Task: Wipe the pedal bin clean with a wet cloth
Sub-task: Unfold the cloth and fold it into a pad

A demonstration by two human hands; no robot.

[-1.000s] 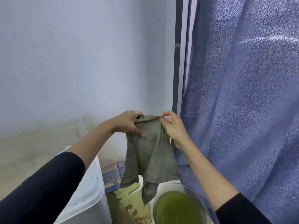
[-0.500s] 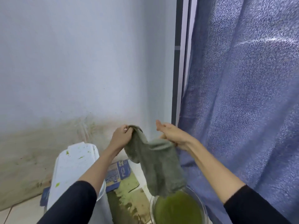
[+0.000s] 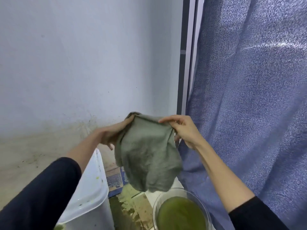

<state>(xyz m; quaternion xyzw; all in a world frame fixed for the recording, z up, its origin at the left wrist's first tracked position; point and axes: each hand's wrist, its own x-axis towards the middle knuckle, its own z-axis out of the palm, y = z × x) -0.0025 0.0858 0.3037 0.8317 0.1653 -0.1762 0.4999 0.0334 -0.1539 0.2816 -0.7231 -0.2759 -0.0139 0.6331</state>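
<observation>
Our left hand (image 3: 114,135) grips the upper left edge of the grey-green cloth (image 3: 147,156), fingers curled into the fabric, while our right hand (image 3: 181,130) pinches the upper right edge between thumb and fingers. Held up between both hands, the cloth hangs in a loose, folded bag shape in front of us, its lowest part dangling just above the rim of a clear bowl (image 3: 159,201) filled with murky green water. Below our left forearm, in its dark sleeve (image 3: 44,196), stands the white pedal bin (image 3: 93,185), its lid shut and speckled with small green spots; the cloth is apart from it, up and to the right. Between the bin and the bowl the floor (image 3: 131,208) is stained green and brown, with a blue printed cardboard sheet (image 3: 114,180) lying flat. Behind is a pale wall (image 3: 74,63), grimy along its lower band, and a blue curtain (image 3: 249,97) hangs on the right.
</observation>
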